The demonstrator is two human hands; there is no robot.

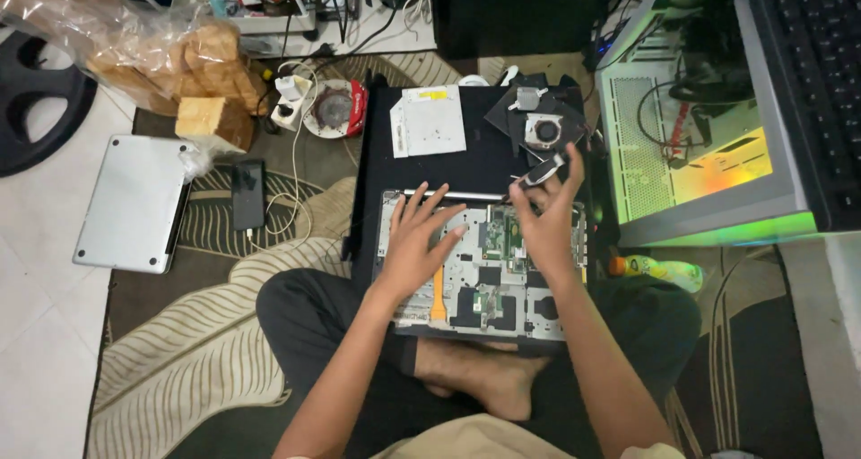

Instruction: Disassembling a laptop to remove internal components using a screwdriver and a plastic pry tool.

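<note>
An opened laptop base (pixel 466 306) with its silver frame and green circuit board (pixel 496 233) exposed lies on my lap. My left hand (pixel 414 242) rests flat on the frame's left side, fingers spread. At the base's upper right corner, my right hand (pixel 545 215) pinches a small silver and black part (pixel 544 169) between its fingertips. The laptop's black lid (pixel 484 158) lies open behind, and on it sit a flat white optical drive (pixel 430 120) and a cooling fan with its black heat pipe (pixel 538 122).
A silver laptop cover (pixel 130 203) and a black phone (pixel 247 194) lie on the patterned rug to the left. A bag of bread (pixel 170 60) sits behind them. An open, lit computer case (pixel 708 136) stands at right, with a yellow bottle (pixel 655 268) beside it.
</note>
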